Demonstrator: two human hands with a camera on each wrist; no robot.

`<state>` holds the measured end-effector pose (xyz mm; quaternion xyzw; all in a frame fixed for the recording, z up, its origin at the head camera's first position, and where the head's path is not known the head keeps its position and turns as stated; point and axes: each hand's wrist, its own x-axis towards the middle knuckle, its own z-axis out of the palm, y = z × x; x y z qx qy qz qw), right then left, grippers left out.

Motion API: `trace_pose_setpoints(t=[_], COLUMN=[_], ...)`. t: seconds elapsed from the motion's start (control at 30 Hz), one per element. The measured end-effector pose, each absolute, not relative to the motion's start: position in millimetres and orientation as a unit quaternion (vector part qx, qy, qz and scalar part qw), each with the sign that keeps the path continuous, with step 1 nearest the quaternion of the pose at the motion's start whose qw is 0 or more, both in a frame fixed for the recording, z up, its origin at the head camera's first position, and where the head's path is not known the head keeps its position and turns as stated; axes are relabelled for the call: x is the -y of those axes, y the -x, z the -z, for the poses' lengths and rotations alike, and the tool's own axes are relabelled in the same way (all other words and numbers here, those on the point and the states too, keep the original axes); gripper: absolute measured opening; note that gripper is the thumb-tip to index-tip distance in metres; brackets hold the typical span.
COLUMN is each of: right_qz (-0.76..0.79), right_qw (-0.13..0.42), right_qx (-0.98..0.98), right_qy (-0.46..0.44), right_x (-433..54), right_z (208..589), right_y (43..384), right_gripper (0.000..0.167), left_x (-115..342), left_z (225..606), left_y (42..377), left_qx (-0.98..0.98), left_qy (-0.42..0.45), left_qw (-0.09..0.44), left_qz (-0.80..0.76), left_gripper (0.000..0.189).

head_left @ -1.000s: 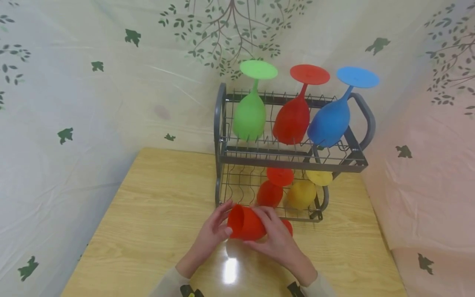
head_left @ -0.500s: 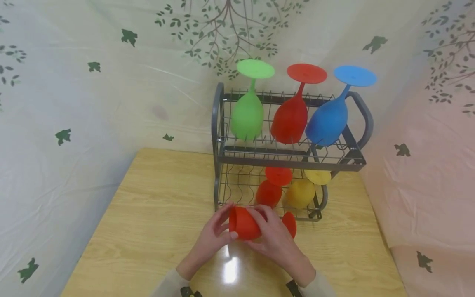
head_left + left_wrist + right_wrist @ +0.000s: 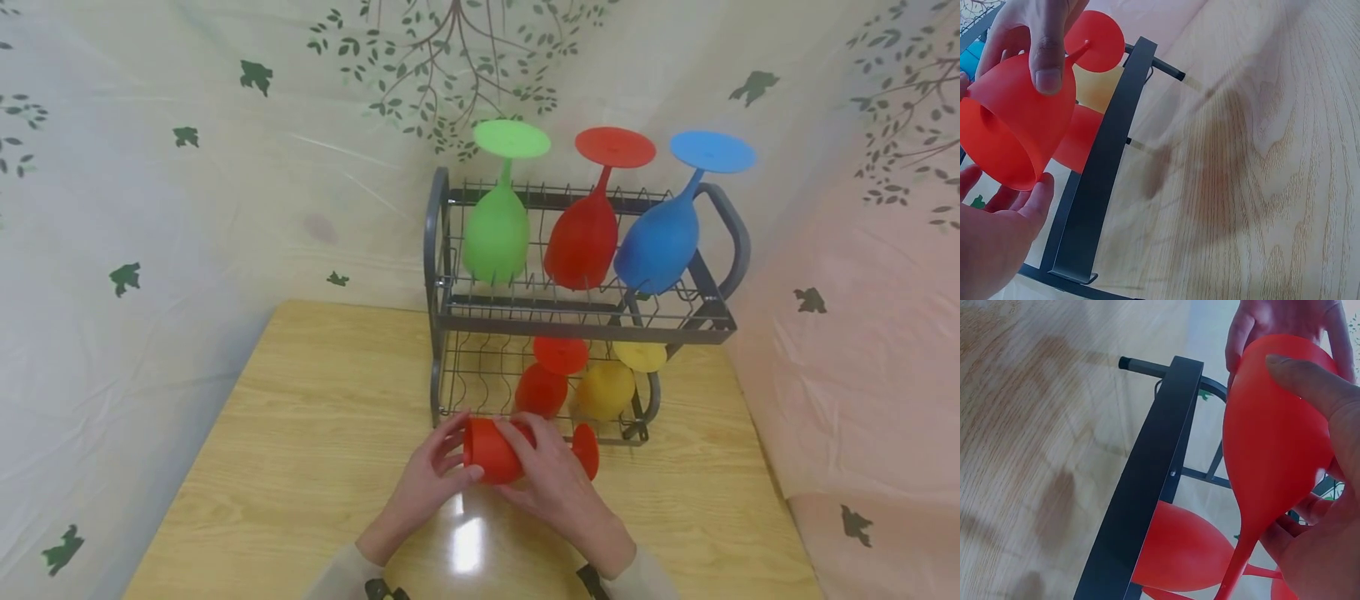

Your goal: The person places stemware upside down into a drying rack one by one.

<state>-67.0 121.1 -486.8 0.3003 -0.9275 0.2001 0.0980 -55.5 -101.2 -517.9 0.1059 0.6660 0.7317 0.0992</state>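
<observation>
A red plastic wine glass (image 3: 491, 452) lies sideways between both hands, over the table in front of the rack. Its open mouth points left, and its foot shows to the right of the right hand. The left hand (image 3: 431, 475) holds the rim, thumb on the near side and fingers on the far side. Around the bowl curls the right hand (image 3: 558, 479), whose thumb (image 3: 1304, 378) lies along the red wall in the right wrist view. From the left wrist camera, the inside of the bowl (image 3: 997, 140) is visible. The right hand hides part of the bowl and stem in the head view.
A dark two-tier dish rack (image 3: 585, 329) stands behind the hands. Upside-down green (image 3: 497, 237), red (image 3: 581, 242) and blue (image 3: 658, 246) wine glasses sit on top. Another red glass (image 3: 542, 392) and a yellow one (image 3: 606, 390) lean on the lower tier. Wooden table (image 3: 300, 442) extends around it.
The held wine glass has turned: its mouth faces less toward the head camera, and its foot shows more on the right. Both hands keep their hold. The head view has shifted slightly.
</observation>
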Motion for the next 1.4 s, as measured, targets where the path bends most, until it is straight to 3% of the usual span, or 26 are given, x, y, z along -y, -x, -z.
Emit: trace_pose_setpoints(t=[0.2, 0.3, 0.47, 0.6, 0.73, 0.83, 1.13, 1.4], right_qz=[-0.217, -0.237, -0.301, -0.354, -0.399, -0.432, -0.613, -0.677], right_qw=[0.106, 0.164, 0.277, 0.326, 0.340, 0.322, 0.171, 0.119], right_qx=[0.924, 0.906, 0.853, 0.821, 0.804, 0.806, 0.762, 0.719], right_qy=[-0.297, -0.310, -0.325, -0.308, -0.279, -0.245, -0.119, -0.104], right_x=[-128, -136, -149, -157, -163, -165, -164, -152], right_z=[484, 481, 479, 481, 486, 490, 497, 506], right_y=[65, 64, 63, 65, 64, 62, 53, 49], right_gripper=[0.102, 0.103, 0.086, 0.086, 0.093, 0.100, 0.106, 0.100], left_x=[100, 101, 109, 115, 119, 122, 123, 121], left_z=[519, 521, 524, 523, 524, 526, 524, 521], left_y=[55, 54, 51, 50, 50, 50, 49, 49], left_qx=[-0.653, -0.644, -0.633, -0.626, -0.618, -0.609, -0.606, -0.582], left_qy=[-0.105, -0.095, -0.062, -0.050, -0.049, -0.053, -0.068, -0.071], left_qw=[0.082, 0.069, 0.062, 0.059, 0.059, 0.061, 0.037, 0.029], left_qz=[-0.746, -0.756, -0.769, -0.776, -0.782, -0.789, -0.792, -0.810], left_gripper=[0.076, 0.075, 0.072, 0.069, 0.070, 0.069, 0.064, 0.063])
